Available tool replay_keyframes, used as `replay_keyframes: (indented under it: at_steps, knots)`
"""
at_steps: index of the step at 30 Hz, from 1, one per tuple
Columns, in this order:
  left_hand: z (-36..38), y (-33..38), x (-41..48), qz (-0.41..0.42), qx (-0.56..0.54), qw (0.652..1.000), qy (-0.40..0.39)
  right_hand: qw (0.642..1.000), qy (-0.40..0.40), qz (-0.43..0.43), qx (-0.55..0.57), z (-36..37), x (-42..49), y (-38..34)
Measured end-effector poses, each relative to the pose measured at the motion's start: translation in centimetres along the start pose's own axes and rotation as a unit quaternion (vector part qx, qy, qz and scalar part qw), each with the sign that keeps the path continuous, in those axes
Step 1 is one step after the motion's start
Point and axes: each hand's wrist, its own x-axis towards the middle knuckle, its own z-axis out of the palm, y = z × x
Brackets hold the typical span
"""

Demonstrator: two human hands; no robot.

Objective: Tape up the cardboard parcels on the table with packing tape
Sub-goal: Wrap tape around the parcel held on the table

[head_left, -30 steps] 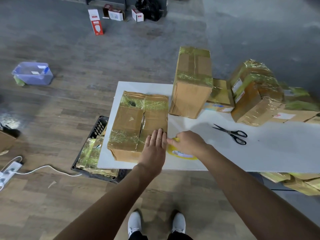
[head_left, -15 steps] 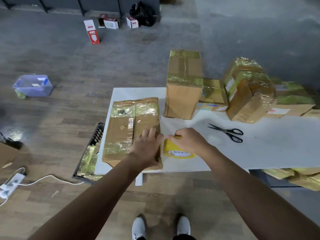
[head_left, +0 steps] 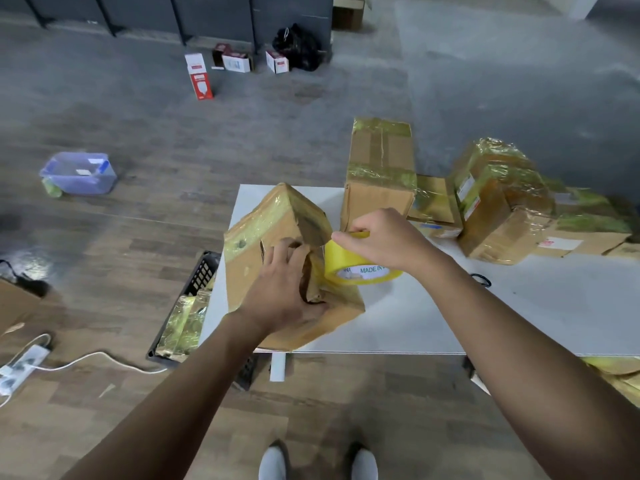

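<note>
A cardboard parcel [head_left: 263, 244] with shiny tape bands is tipped up on edge at the left end of the white table [head_left: 519, 323]. My left hand [head_left: 280, 292] grips its near end, fingers curled over the flap. My right hand [head_left: 384, 237] holds a yellow packing tape roll [head_left: 349, 268] right against the parcel's right side, thumb and fingers on the roll's top. A tall taped parcel [head_left: 381, 168] stands behind, with more taped parcels [head_left: 498, 202] piled at the back right.
Scissors [head_left: 481, 279] lie mostly hidden behind my right forearm. A black crate [head_left: 201, 275] with wrapped parcels sits on the floor left of the table. A power strip with cable [head_left: 24, 362] and a plastic tub [head_left: 79, 173] lie further left.
The parcel lay flat a second ago; my left hand has tilted it up on edge. My right hand lifted the tape roll off the table to the parcel's side.
</note>
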Motion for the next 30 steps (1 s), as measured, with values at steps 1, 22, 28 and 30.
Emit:
replay_keyframes:
  at_steps: [1,22,28,30]
  knots:
    - [0.0,-0.3,-0.1,-0.004,-0.009,1.0,0.001,1.0,-0.007,-0.009,-0.003,-0.1,0.2,-0.3]
    - [-1.8,-5.2,-3.1,-0.001,-0.107,0.994,-0.005,0.998,-0.046,0.049,-0.01,1.6,0.2,-1.4]
    - [-0.5,-6.7,-4.0,-0.009,-0.214,0.977,0.008,0.996,-0.068,-0.015,-0.057,1.3,1.3,-4.3]
    - [-0.8,-7.3,-4.0,-0.018,-0.215,0.976,-0.008,0.995,-0.082,-0.02,-0.054,1.3,1.5,-4.5]
